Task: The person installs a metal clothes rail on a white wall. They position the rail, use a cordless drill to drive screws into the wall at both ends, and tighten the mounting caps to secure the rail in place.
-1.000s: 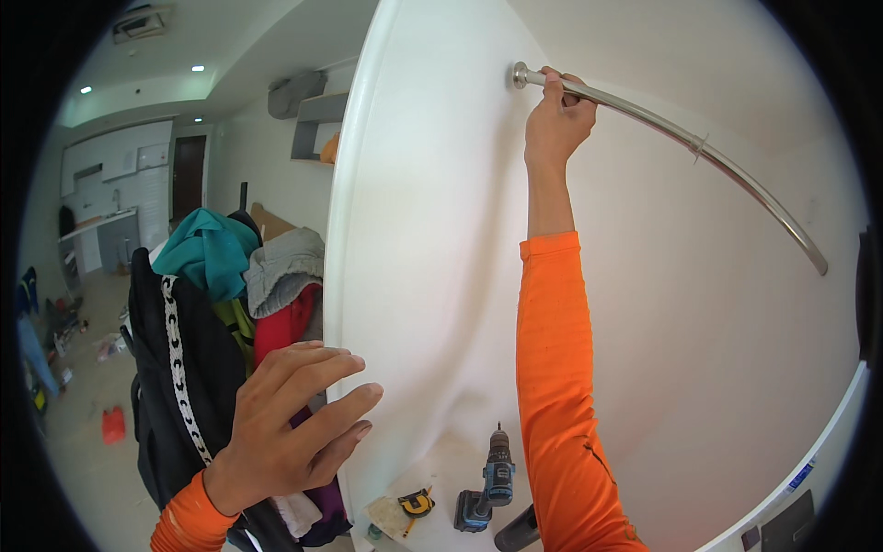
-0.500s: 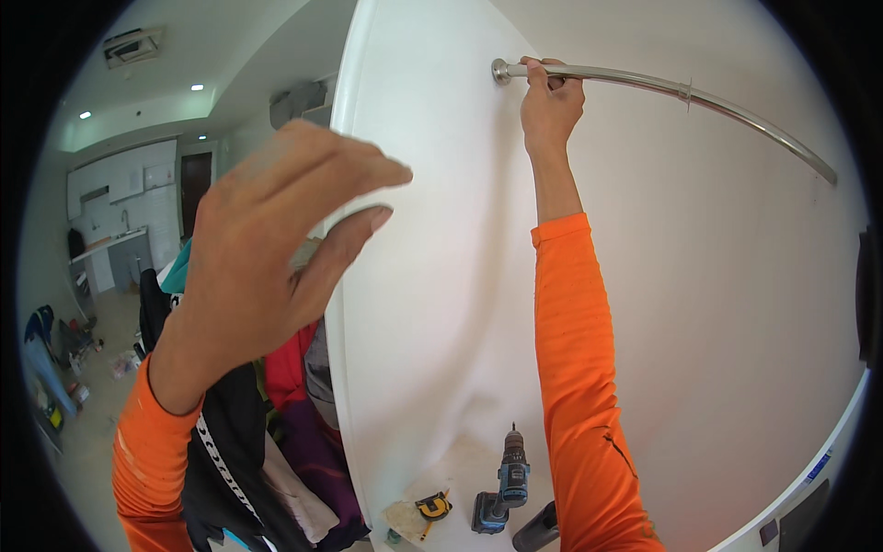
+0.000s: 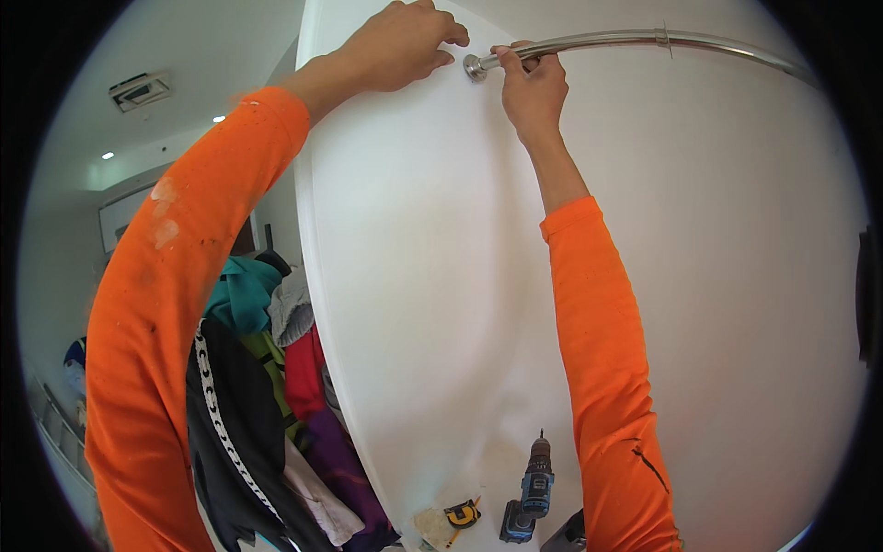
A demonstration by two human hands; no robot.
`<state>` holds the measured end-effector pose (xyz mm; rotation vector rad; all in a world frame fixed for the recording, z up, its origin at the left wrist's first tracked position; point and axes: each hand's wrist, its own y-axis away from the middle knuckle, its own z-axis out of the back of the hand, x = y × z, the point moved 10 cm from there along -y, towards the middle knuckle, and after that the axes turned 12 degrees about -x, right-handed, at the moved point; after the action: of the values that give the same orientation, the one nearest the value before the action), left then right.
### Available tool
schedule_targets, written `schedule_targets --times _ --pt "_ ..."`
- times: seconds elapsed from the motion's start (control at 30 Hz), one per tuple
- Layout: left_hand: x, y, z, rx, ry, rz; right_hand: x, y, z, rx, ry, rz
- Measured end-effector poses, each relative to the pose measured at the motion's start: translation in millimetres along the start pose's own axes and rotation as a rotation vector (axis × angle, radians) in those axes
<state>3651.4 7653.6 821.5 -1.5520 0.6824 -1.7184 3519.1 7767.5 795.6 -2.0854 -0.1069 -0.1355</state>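
Note:
A shiny metal closet rod [image 3: 602, 39] runs along the upper right, with its round end flange [image 3: 475, 67] against the white side panel [image 3: 395, 239]. My right hand [image 3: 535, 92] is closed around the rod just beside that flange, thumb on the near side. Up and to the left, my left hand [image 3: 400, 46] reaches toward the flange. Its thumb and forefinger are apart with a gap between them, and nothing shows in them. The tips stop a little short of the flange.
Below stand a blue and black cordless drill [image 3: 536, 478], bit up, and a yellow and black tape measure [image 3: 463, 513] beside a pencil [image 3: 452, 538]. A dark object [image 3: 566, 534] is partly behind my right sleeve. Clothes [image 3: 244, 423] are heaped left of the panel's edge.
My left hand has moved up and right, from in front of the panel's edge to near the flange. My right hand keeps its grip on the rod. The view has shifted somewhat.

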Motion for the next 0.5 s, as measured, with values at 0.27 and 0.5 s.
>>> schedule_targets --times 0.27,0.5 --pt "2 -30 -64 -0.002 -0.146 -0.065 -26 0 -3 0.068 0.025 -0.05" --pt "2 -36 -71 -0.018 -0.184 -0.038 -23 -5 -1 0.002 0.06 -0.003"
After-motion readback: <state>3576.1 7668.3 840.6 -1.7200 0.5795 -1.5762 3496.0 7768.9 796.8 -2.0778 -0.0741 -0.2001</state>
